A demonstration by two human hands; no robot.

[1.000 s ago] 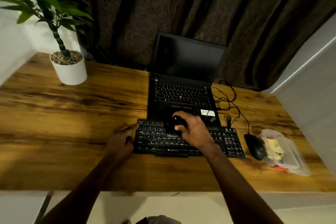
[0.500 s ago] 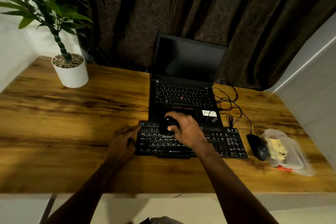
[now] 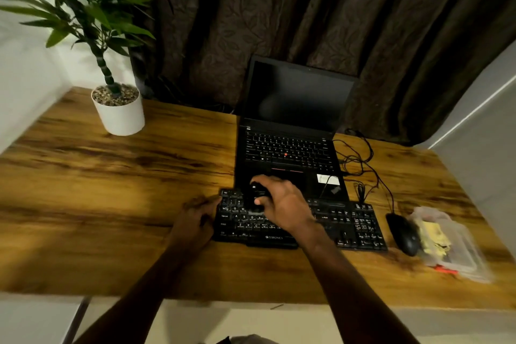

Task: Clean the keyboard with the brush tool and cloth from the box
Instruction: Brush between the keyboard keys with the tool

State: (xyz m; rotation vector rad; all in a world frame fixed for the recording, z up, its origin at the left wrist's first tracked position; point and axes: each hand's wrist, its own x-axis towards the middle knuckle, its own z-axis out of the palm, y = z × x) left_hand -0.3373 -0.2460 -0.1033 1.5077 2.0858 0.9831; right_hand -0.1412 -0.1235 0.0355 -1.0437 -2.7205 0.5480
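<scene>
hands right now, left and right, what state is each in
Left hand: open, fingertips against the keyboard's left edge.
Right hand: closed around the black brush tool, on the keys.

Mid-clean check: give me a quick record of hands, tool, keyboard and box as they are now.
right hand: grips the black brush tool over the left keys of the keyboard
left hand: touches the keyboard's left edge
box: right of the mouse, yellow cloth inside, blurred
laptop: open behind the keyboard, screen dark
</scene>
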